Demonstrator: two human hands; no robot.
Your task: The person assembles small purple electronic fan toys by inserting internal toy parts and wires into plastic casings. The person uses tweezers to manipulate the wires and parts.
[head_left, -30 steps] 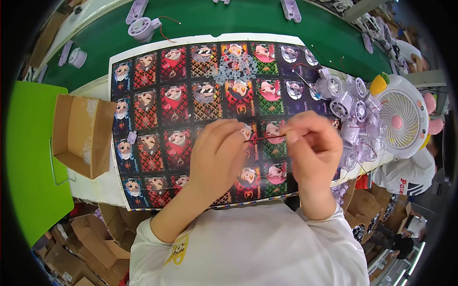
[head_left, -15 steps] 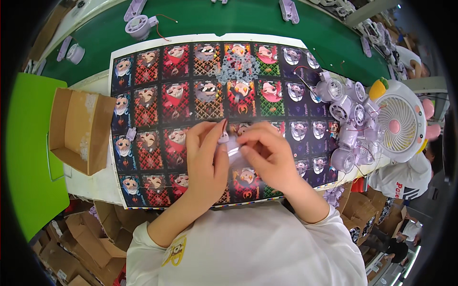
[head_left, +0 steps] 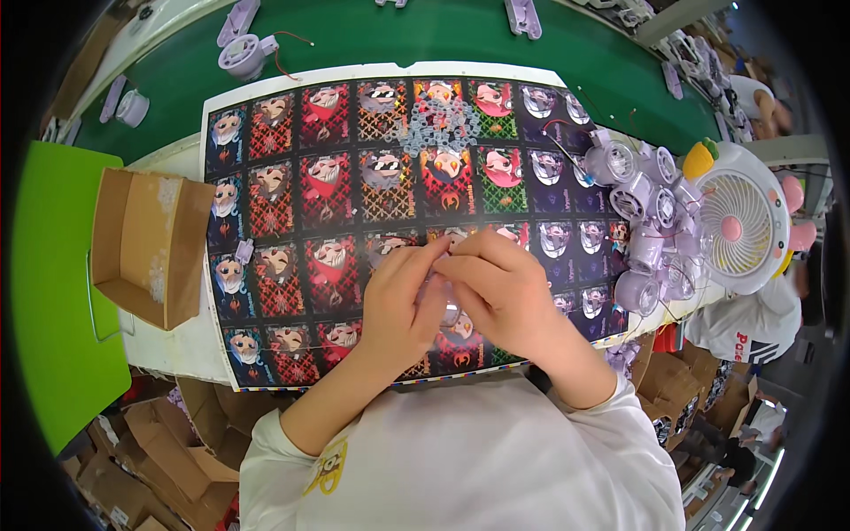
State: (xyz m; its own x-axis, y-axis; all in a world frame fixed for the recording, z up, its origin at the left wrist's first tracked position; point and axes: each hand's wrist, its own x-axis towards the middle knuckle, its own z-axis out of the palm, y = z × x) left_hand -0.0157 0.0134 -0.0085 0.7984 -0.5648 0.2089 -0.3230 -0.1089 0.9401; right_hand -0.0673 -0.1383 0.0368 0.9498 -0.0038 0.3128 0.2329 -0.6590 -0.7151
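My left hand (head_left: 400, 301) and my right hand (head_left: 503, 288) meet over the printed sheet (head_left: 478, 73), thumbs and fingers closed around a lilac plastic part (head_left: 451, 312). Only a shiny, partly see-through bit of that part shows below my fingers; the rest is hidden. My fingertips pinch together at its top, and whatever is between them is too small to make out. Farther off on the sheet lies a heap of small translucent pieces (head_left: 439, 128). To my right is a pile of lilac round housings (head_left: 644, 252) with thin wires.
An open cardboard box (head_left: 181, 252) stands at the left beside a green panel (head_left: 66, 265). Behind the sheet runs a green belt (head_left: 354, 40) carrying lilac parts. A white fan (head_left: 753, 199) with pink knobs is at the right. A small lilac piece (head_left: 244, 251) lies on the sheet.
My hands have come closer together and my fingertips now meet, covering more of the lilac part. The parts on the green belt have shifted slightly to the left.
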